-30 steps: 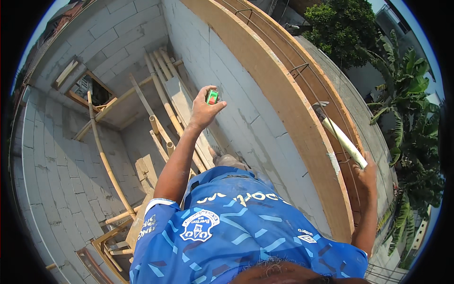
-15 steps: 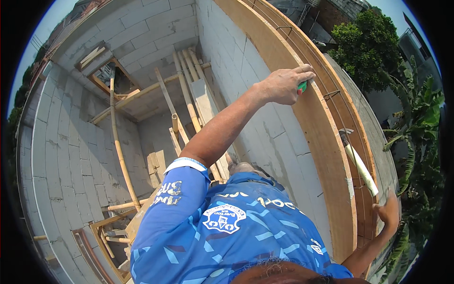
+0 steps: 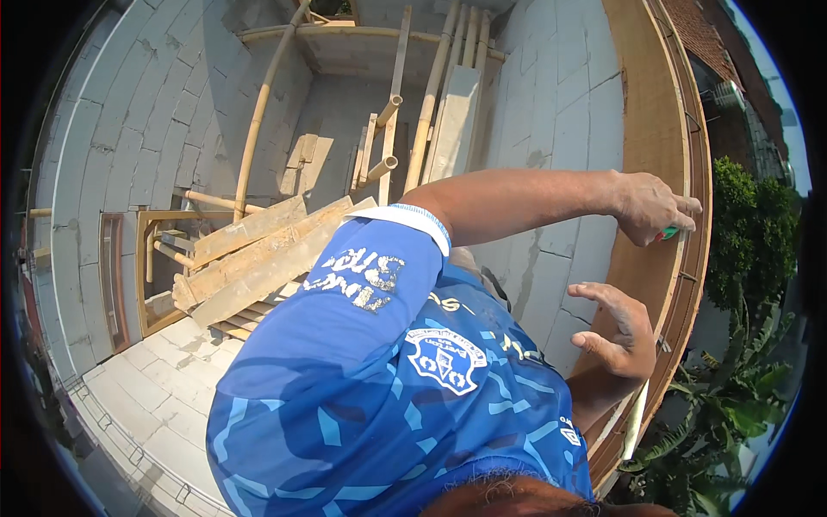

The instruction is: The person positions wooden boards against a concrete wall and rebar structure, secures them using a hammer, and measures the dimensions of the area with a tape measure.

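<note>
My left hand (image 3: 652,207) is closed around a small green and red object (image 3: 669,233), mostly covered by the fingers. It rests at the top edge of the inner plywood board (image 3: 644,103), which stands along the top of the grey block wall. Closer to me, my right hand (image 3: 622,332) is raised over the same board, thumb and fingers apart, with nothing in it. Beneath and beyond that wrist, a tool with a pale handle (image 3: 636,422) lies between the inner board and the outer board (image 3: 700,164). The forearm partly hides it.
Steel bars (image 3: 689,121) run between the two boards. Left of the wall is a deep drop into a room with bamboo poles (image 3: 261,112), loose planks (image 3: 258,258) and a long pale board (image 3: 455,125). Trees (image 3: 745,241) stand outside, right of the wall.
My right hand has come from beyond the outer board to the inner side, and its fingers have spread. My left hand still grips the green and red object at the board. The view has turned.
</note>
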